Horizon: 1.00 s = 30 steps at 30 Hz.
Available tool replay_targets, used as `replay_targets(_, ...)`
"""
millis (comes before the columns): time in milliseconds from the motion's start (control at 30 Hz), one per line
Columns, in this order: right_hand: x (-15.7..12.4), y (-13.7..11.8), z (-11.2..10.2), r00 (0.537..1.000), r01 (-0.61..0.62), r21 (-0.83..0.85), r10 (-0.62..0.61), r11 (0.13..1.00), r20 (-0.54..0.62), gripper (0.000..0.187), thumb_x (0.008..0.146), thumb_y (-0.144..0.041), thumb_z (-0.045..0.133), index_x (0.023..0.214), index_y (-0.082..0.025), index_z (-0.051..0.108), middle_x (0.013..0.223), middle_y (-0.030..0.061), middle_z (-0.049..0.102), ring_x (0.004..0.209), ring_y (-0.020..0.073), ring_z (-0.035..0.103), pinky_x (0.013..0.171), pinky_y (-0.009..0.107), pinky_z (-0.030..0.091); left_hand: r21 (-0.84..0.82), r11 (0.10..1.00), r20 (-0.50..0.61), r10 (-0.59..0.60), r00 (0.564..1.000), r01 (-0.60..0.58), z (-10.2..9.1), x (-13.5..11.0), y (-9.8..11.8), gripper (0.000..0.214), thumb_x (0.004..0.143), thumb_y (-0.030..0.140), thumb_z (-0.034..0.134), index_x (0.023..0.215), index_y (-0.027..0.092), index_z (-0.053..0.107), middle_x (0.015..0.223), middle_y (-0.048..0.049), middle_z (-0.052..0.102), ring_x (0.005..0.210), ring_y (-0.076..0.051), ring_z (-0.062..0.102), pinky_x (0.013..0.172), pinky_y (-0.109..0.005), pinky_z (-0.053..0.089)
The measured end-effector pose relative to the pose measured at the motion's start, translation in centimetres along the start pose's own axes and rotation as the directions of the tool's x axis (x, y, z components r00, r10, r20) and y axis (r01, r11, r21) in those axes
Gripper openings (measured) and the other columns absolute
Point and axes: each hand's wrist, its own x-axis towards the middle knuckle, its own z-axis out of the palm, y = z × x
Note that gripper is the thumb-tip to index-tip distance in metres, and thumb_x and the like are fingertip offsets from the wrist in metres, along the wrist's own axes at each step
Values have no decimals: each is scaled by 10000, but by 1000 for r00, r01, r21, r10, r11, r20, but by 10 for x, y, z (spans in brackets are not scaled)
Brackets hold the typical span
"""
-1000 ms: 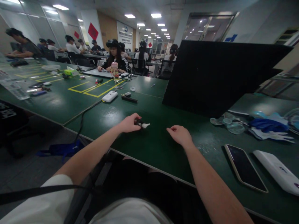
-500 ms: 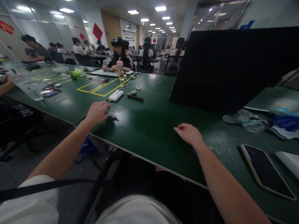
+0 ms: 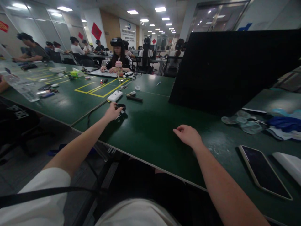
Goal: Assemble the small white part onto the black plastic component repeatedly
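My left hand [image 3: 112,112] is closed around the near end of a small dark, shiny object [image 3: 121,107], just above the table. The fingers hide part of that object, and its kind cannot be made out. Beyond this hand lie a white rounded device [image 3: 114,96] and a dark flat bar [image 3: 134,99] with a small silvery piece [image 3: 132,93] beside it. My right hand [image 3: 188,135] rests on the green table [image 3: 150,125], its fingers curled in and nothing visible in them.
A large black panel [image 3: 225,72] stands at the right. Near my right arm are a phone [image 3: 265,171], a white object [image 3: 289,164], clear plastic pieces [image 3: 250,124] and blue cloth [image 3: 285,124]. A bottle [image 3: 119,70] stands before a person [image 3: 119,56] across the table.
My left hand has moved right, and the dark object now shows past its fingers. A dark cord-like line now shows left of the hand. My right hand keeps its curled pose.
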Motion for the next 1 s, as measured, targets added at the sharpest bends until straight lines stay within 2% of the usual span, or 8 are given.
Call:
replay_targets(200, -3, -2, -8, 990, -58, 225, 84, 973, -110, 406, 831, -609, 634, 868, -215, 728, 803, 72, 714, 678, 210, 641, 543, 309, 460, 174, 916, 346, 287, 893, -362, 62, -47, 73, 542, 930, 474, 532, 1359, 192, 359, 1135, -162, 688, 1010, -306, 691, 882, -426, 520)
replay_targets(367, -1, 9, -23, 919, 27, 671, 246, 741, -308, 538, 820, -718, 573, 810, -196, 703, 649, 43, 630, 539, 147, 540, 464, 266, 398, 3, 802, 567, 491, 661, -598, 121, -117, 150, 520, 953, 467, 503, 1372, 205, 340, 1162, -152, 679, 995, -282, 704, 867, -395, 534)
replay_targets(500, 3, 15, -28, 883, 81, 834, 349, 545, -314, 565, 811, -736, 572, 752, -183, 673, 568, 1, 533, 454, 104, 434, 407, 244, 319, -154, 722, 658, 584, 475, -675, 148, -164, 189, 511, 962, 500, 476, 1371, 219, 352, 1178, -144, 668, 1007, -266, 695, 877, -396, 533)
replay_targets(633, 4, 14, -29, 919, 50, 845, 307, 532, -248, 627, 818, -777, 513, 759, -174, 677, 596, 13, 550, 464, 104, 448, 427, 247, 336, -262, 714, 670, 618, 410, -649, 155, -181, 201, 537, 953, 518, 484, 1379, 212, 368, 1204, -148, 653, 1047, -271, 669, 883, -419, 532)
replay_targets(733, 0, 11, -29, 927, 49, 698, 227, 715, -297, 608, 868, -742, 464, 812, -183, 698, 671, 41, 617, 535, 134, 519, 493, 271, 396, -350, 740, 574, 654, 493, -575, 149, -172, 194, 539, 941, 481, 522, 1381, 200, 388, 1382, -167, 550, 1215, -267, 591, 998, -428, 486)
replay_targets(833, -9, 1, -24, 954, 66, 353, 45, 933, -297, 507, 901, -652, 491, 845, -205, 721, 772, 64, 681, 647, 180, 592, 574, 309, 442, -397, 784, 365, 612, 702, -477, 136, -148, 174, 518, 954, 436, 507, 1393, 194, 376, 1403, -157, 519, 1252, -246, 556, 1060, -420, 446)
replay_targets(900, -16, -10, -17, 965, 121, 150, -81, 981, -250, 418, 875, -607, 568, 896, -224, 736, 887, 75, 706, 744, 208, 628, 612, 323, 466, -367, 821, 214, 532, 819, -437, 127, -128, 156, 482, 951, 421, 515, 1356, 183, 409, 1322, -148, 556, 1203, -242, 573, 1061, -423, 443)
replay_targets(1000, -23, -26, -3, 957, 209, -3, -205, 978, -203, 388, 818, -562, 666, 1032, -246, 739, 1080, 93, 693, 830, 227, 643, 620, 323, 489, -275, 875, 97, 437, 894, -398, 118, -103, 135, 459, 925, 420, 560, 1291, 162, 460, 1236, -146, 578, 1111, -243, 596, 1004, -428, 473)
